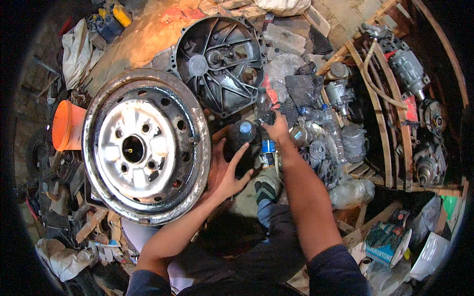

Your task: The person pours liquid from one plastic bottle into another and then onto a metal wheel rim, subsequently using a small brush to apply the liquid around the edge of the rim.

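Observation:
My left hand point(228, 173) is open, its fingers spread beside a dark, rounded bottle with a blue cap point(246, 127). One fingertip comes close to the bottle's near side; I cannot tell whether it touches. Farther right, my right hand point(278, 127) has its thumb and fingers around the lower part of a dark-tinted plastic bottle point(264, 101). Some of those fingers are hidden. Left of my left hand stands a steel wheel rim point(111, 130) with a worn silver centre. Beyond the bottles lies a large ribbed metal bell housing point(229, 54).
An orange bucket point(68, 126) is behind the rim on the left. Clear plastic bottles point(333, 133) and metal parts point(353, 140) crowd my right side, beside a wooden rack point(382, 113) holding machine parts. A paint tin point(387, 242) lies at lower right. My sandalled foot point(266, 188) is below the bottles.

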Motion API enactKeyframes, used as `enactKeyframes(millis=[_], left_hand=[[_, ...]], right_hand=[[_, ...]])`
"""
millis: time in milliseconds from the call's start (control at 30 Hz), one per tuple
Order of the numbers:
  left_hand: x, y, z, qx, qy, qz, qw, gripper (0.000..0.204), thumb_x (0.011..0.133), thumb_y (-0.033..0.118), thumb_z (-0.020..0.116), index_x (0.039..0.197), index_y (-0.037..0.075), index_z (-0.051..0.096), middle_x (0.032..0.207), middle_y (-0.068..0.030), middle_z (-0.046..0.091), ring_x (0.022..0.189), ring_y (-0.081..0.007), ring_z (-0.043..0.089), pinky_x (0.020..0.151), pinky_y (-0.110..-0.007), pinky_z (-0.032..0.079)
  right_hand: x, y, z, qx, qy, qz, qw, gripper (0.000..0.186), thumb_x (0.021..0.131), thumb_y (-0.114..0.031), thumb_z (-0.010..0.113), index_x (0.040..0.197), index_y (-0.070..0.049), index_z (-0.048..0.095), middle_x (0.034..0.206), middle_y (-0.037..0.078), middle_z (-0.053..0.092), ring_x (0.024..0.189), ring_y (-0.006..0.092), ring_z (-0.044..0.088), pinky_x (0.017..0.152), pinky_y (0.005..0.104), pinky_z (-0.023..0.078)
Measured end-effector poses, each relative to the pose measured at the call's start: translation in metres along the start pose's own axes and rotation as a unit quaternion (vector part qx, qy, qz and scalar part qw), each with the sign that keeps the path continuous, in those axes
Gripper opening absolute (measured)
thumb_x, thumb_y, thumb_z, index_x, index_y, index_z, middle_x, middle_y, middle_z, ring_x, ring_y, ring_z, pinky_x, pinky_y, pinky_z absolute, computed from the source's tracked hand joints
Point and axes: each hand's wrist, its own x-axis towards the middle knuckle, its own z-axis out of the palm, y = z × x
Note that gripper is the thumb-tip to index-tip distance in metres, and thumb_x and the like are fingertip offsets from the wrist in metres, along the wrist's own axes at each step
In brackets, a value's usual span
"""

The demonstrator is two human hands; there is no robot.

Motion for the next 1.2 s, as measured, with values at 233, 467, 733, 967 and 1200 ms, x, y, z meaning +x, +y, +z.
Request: enactKeyframes(millis=[233,467,733,967,1200], left_hand=[[0.008,0.008,-0.019,0.119,-0.029,-0.009,0.992,0.087,0.081,0.037,0.081,0.158,0.037,0.040,0.167,-0.0279,0.008,0.146,-0.0577,0.025,0.119,-0.063,0.028],[0.008,0.002,-0.020,0.089,-0.018,0.026,0.996,0.089,0.083,0.030,0.081,0.160,0.032,0.036,0.165,-0.0304,0.014,0.147,-0.0565,0.024,0.120,-0.062,0.025],[-0.001,0.027,-0.017,0.066,-0.019,0.078,0.995,0.097,0.086,0.033,0.080,0.164,0.023,0.023,0.165,-0.0321,0.009,0.149,-0.0552,0.021,0.121,-0.061,0.025],[-0.027,0.071,-0.060,-0.021,0.073,0.160,0.984,0.082,0.094,0.030,0.073,0.160,0.010,0.028,0.159,-0.0300,0.024,0.145,-0.0505,0.031,0.120,-0.055,0.029],[-0.081,0.085,-0.101,-0.058,0.023,0.174,0.983,0.080,0.096,0.026,0.071,0.160,0.006,0.027,0.155,-0.0275,0.034,0.145,-0.0435,0.036,0.121,-0.048,0.030]], right_hand=[[0.014,0.003,0.038,-0.005,0.055,-0.006,0.998,0.096,0.072,-0.029,0.092,0.150,-0.008,0.040,0.138,0.021,0.056,0.127,0.0455,0.055,0.107,0.0517,0.045],[0.004,0.008,0.007,-0.011,0.001,-0.041,0.999,0.083,0.068,-0.026,0.095,0.136,-0.005,0.052,0.135,0.021,0.060,0.125,0.0426,0.059,0.104,0.0483,0.049],[-0.044,-0.057,-0.107,0.142,0.134,-0.039,0.980,0.067,0.073,-0.033,0.092,0.126,-0.003,0.063,0.122,0.019,0.072,0.115,0.0350,0.069,0.101,0.0425,0.051],[-0.146,-0.142,-0.180,0.227,0.157,-0.132,0.952,0.057,0.083,-0.030,0.086,0.127,0.000,0.064,0.118,0.013,0.073,0.106,0.0252,0.069,0.097,0.0384,0.052],[-0.253,-0.172,-0.183,0.250,0.051,-0.183,0.949,0.056,0.082,-0.024,0.086,0.129,-0.001,0.064,0.118,0.009,0.073,0.099,0.0158,0.066,0.090,0.0325,0.052]])
